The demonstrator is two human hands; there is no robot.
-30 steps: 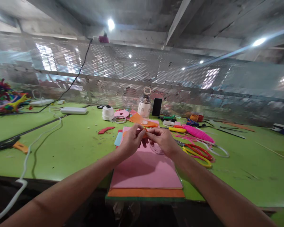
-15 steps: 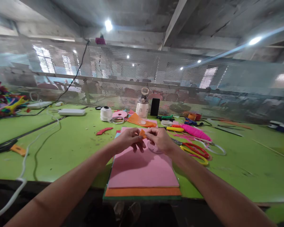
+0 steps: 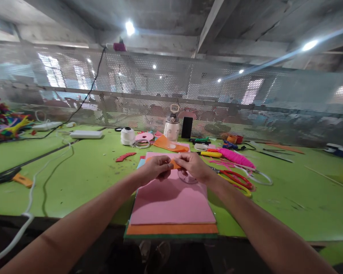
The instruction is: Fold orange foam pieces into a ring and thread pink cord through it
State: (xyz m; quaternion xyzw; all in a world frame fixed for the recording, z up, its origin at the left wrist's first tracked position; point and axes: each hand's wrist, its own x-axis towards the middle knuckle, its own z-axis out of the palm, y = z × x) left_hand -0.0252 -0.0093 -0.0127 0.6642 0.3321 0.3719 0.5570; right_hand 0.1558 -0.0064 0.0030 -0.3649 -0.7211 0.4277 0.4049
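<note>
The left hand (image 3: 156, 167) and right hand (image 3: 194, 164) were close together, both pinching a small orange piece (image 3: 175, 164). It was above the pink sheet (image 3: 171, 207) on the green table (image 3: 88, 180).

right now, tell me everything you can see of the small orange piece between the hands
The orange piece is small, plain and bright, and looks like thin sheet material, perhaps felt or paper. The left hand and the right hand pinch it from either side, covering its ends, so its full outline and any fold cannot be told. It is held over the far part of the pink sheet.
</note>
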